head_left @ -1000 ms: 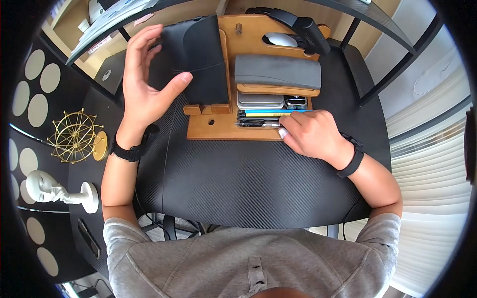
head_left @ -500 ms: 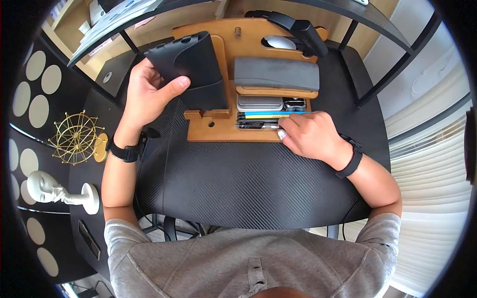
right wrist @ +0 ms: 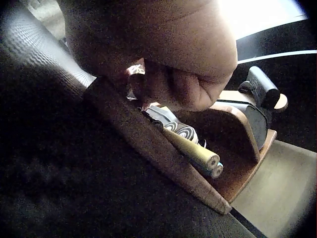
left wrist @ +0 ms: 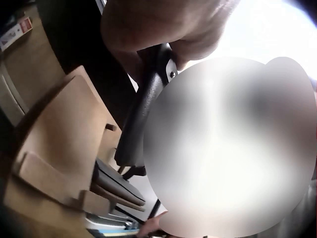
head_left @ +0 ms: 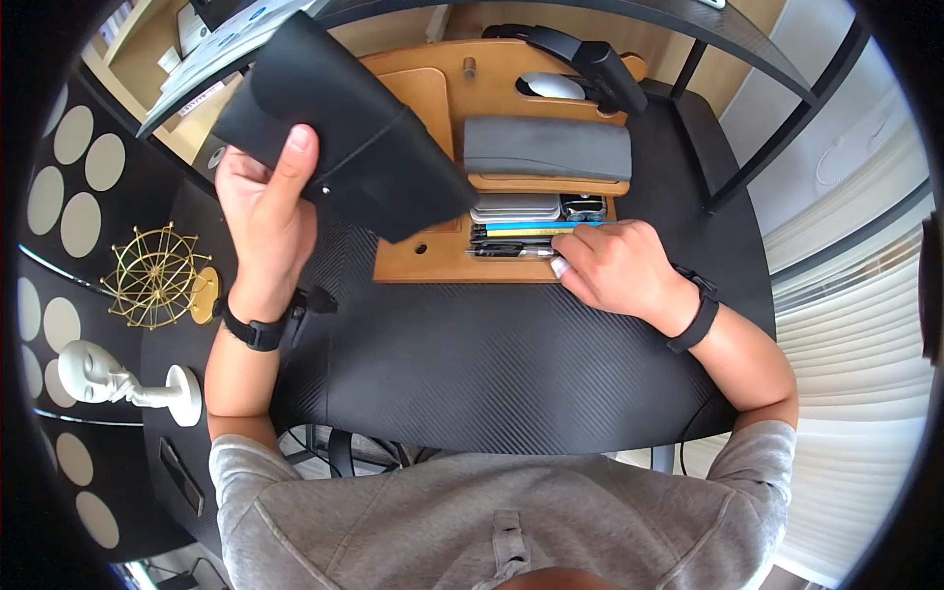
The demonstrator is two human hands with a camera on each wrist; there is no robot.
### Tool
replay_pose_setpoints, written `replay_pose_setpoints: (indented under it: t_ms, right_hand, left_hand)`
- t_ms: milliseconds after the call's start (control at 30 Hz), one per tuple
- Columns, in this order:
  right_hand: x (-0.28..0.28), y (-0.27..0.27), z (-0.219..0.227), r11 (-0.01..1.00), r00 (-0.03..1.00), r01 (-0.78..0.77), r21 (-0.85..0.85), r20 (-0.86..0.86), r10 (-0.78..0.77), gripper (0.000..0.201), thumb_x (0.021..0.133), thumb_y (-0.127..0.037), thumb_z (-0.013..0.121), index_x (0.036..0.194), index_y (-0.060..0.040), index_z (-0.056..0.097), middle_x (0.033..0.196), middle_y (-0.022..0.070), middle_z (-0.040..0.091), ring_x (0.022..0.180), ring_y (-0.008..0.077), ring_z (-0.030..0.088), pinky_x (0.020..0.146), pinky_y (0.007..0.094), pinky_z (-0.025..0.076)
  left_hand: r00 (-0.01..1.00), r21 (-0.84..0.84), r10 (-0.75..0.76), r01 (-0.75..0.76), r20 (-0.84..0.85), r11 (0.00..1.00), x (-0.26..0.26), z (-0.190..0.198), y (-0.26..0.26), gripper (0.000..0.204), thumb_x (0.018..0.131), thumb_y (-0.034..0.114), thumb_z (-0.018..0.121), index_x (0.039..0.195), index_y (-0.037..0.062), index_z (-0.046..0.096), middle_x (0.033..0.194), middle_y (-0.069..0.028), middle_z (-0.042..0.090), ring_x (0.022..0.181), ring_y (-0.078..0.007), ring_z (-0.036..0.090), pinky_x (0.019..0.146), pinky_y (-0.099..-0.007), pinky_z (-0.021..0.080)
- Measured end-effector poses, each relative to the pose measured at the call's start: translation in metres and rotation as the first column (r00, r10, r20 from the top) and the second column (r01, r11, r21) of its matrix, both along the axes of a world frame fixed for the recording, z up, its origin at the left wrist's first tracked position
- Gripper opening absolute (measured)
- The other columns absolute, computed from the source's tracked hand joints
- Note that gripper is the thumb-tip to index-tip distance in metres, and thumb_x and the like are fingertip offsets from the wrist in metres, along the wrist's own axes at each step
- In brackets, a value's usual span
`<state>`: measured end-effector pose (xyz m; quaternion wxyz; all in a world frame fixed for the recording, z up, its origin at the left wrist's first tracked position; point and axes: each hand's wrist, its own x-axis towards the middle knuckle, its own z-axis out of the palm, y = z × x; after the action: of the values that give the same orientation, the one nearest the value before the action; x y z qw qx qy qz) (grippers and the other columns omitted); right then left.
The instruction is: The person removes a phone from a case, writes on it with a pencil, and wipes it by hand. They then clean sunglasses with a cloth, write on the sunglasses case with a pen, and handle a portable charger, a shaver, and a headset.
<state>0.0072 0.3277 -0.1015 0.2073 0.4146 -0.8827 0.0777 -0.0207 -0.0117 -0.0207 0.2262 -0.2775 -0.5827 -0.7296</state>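
Note:
My left hand (head_left: pixel 258 218) grips a black leather notebook (head_left: pixel 359 123) by its left edge, thumb across the front cover near a small metal snap. Tilted, the notebook is raised over the left part of a wooden desk organizer (head_left: pixel 403 264) and overlaps its upright panel in the head view. At the organizer's front right, my right hand (head_left: pixel 621 265) pinches the low front edge of the pen tray, with curled fingers over the pen ends. Pens (head_left: pixel 506 250) and a yellow pencil (right wrist: pixel 198 152) lie in that tray. The right fingertips are partly hidden.
A grey glasses case (head_left: pixel 547 147) lies on the organizer's shelf. Behind it sit a white mouse (head_left: pixel 551 86) and a black device (head_left: pixel 608 74). Black shelf legs (head_left: pixel 752 152) flank the desk. A gold wheel ornament (head_left: pixel 157 275) and white figurine (head_left: pixel 93 372) stand left.
My left hand has gone from open beside the notebook to gripping it, lifting it off the organizer's left stand and tilting it. The right hand has stayed in place.

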Motion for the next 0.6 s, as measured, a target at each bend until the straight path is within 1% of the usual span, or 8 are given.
replay_pose_setpoints:
  t_ms: [100, 233, 300, 333, 433, 467, 567, 600]
  right_hand:
    - [0.005, -0.003, 0.01, 1.0, 0.997, 0.004, -0.024, -0.078, -0.006, 0.018, 0.087, -0.025, 0.07, 0.091, -0.0085, 0.064, 0.074, 0.0061, 0.064, 0.06, 0.0242, 0.067, 0.055, 0.0376, 0.054]
    - [0.014, -0.005, 0.018, 0.995, 0.98, -0.08, -0.064, -0.185, 0.067, 0.032, 0.087, -0.035, 0.072, 0.106, -0.0096, 0.067, 0.076, 0.0028, 0.062, 0.059, 0.0205, 0.064, 0.054, 0.0338, 0.05]
    - [0.018, -0.006, 0.019, 0.986, 0.969, -0.136, -0.098, -0.22, 0.112, 0.041, 0.087, -0.04, 0.072, 0.114, -0.01, 0.068, 0.077, 0.0016, 0.061, 0.059, 0.0187, 0.062, 0.054, 0.0318, 0.048]
    - [0.02, -0.005, 0.017, 0.986, 0.967, -0.143, -0.088, -0.223, 0.12, 0.049, 0.087, -0.045, 0.071, 0.121, -0.0097, 0.066, 0.077, 0.001, 0.059, 0.06, 0.0175, 0.061, 0.054, 0.0307, 0.046]
    - [0.019, -0.004, 0.017, 0.973, 0.953, -0.197, -0.118, -0.254, 0.162, 0.045, 0.088, -0.042, 0.072, 0.119, -0.0092, 0.067, 0.079, 0.0012, 0.061, 0.06, 0.0167, 0.06, 0.053, 0.0305, 0.045]
    - [0.018, -0.005, 0.016, 0.964, 0.944, -0.228, -0.135, -0.275, 0.185, 0.045, 0.088, -0.04, 0.073, 0.121, -0.01, 0.066, 0.08, 0.0012, 0.062, 0.059, 0.0163, 0.059, 0.053, 0.0303, 0.045]
    - [0.015, -0.005, 0.01, 0.93, 0.907, -0.319, -0.185, -0.345, 0.243, 0.046, 0.09, -0.034, 0.074, 0.129, -0.0131, 0.062, 0.084, 0.0015, 0.065, 0.058, 0.0151, 0.057, 0.051, 0.0296, 0.042]
    - [0.013, -0.005, 0.005, 0.916, 0.892, -0.347, -0.202, -0.372, 0.256, 0.046, 0.09, -0.031, 0.074, 0.131, -0.0147, 0.06, 0.085, 0.0017, 0.065, 0.058, 0.0146, 0.057, 0.05, 0.0292, 0.042]
  left_hand:
    - [0.973, -0.024, -0.122, 0.129, 0.197, 0.991, 0.011, -0.011, 0.009, 0.037, 0.097, 0.008, 0.072, 0.129, -0.0046, 0.061, 0.12, -0.0112, 0.072, 0.104, -0.0174, 0.07, 0.096, -0.0327, 0.055]
    - [0.908, -0.091, -0.195, 0.244, 0.37, 0.965, 0.026, -0.026, 0.034, 0.038, 0.094, 0.005, 0.076, 0.129, -0.0044, 0.062, 0.12, -0.0099, 0.072, 0.105, -0.0143, 0.069, 0.095, -0.0301, 0.055]
    - [0.914, -0.161, -0.208, 0.277, 0.347, 0.947, 0.032, -0.034, 0.043, 0.04, 0.093, 0.004, 0.077, 0.13, -0.0038, 0.062, 0.117, -0.0087, 0.073, 0.1, -0.0119, 0.069, 0.091, -0.0284, 0.057]
    - [0.911, -0.224, -0.197, 0.29, 0.361, 0.93, 0.034, -0.034, 0.043, 0.034, 0.091, 0.002, 0.079, 0.121, -0.0026, 0.065, 0.109, -0.0065, 0.074, 0.093, -0.0092, 0.068, 0.082, -0.0253, 0.057]
    - [0.917, -0.325, -0.205, 0.32, 0.343, 0.89, 0.04, -0.038, 0.043, 0.025, 0.088, 0.003, 0.082, 0.109, -0.0004, 0.068, 0.1, -0.0041, 0.074, 0.086, -0.0075, 0.067, 0.073, -0.0237, 0.055]
    - [0.931, -0.372, -0.174, 0.293, 0.321, 0.881, 0.04, -0.04, 0.042, 0.022, 0.085, 0.004, 0.086, 0.097, 0.0004, 0.068, 0.095, -0.0048, 0.075, 0.083, -0.0074, 0.068, 0.069, -0.0239, 0.054]
    - [0.978, -0.549, -0.21, 0.179, 0.006, 0.817, 0.035, -0.038, 0.044, 0.025, 0.082, 0.006, 0.088, 0.094, -0.0003, 0.067, 0.094, -0.0086, 0.076, 0.079, -0.0099, 0.07, 0.068, -0.0249, 0.054]
    - [0.969, -0.571, -0.229, 0.138, -0.09, 0.809, 0.031, -0.039, 0.045, 0.026, 0.08, 0.007, 0.089, 0.091, -0.0002, 0.066, 0.094, -0.0124, 0.076, 0.078, -0.0154, 0.073, 0.066, -0.0265, 0.054]
